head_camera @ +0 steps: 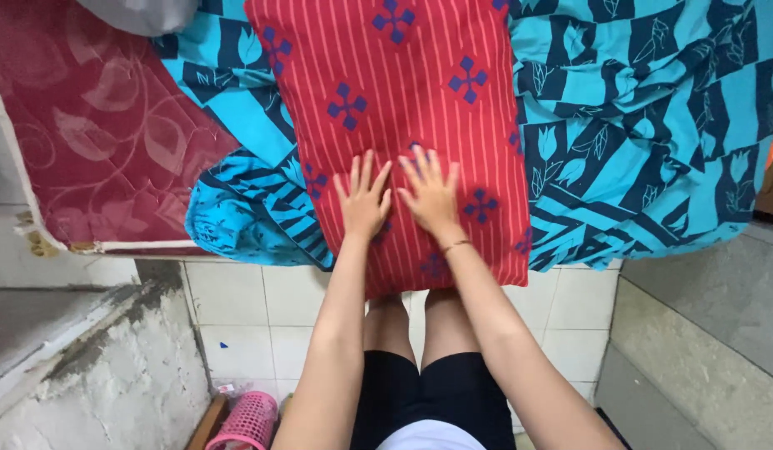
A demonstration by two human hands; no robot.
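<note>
A red striped pillow (420,75) with blue cross motifs lies on a bed, its near end hanging slightly over the edge. My left hand (363,198) rests flat on the pillow's near part, fingers spread. My right hand (430,193) lies flat beside it, fingers spread, a thin bracelet on the wrist. Both palms press on the fabric and neither hand grips anything.
A turquoise and navy patterned bedsheet (645,108) lies rumpled under the pillow. Bare maroon mattress (95,125) shows at left. Below is a white tiled floor (245,308), a pink basket (251,421), a rough concrete ledge (112,367) at left and a grey wall (711,333) at right.
</note>
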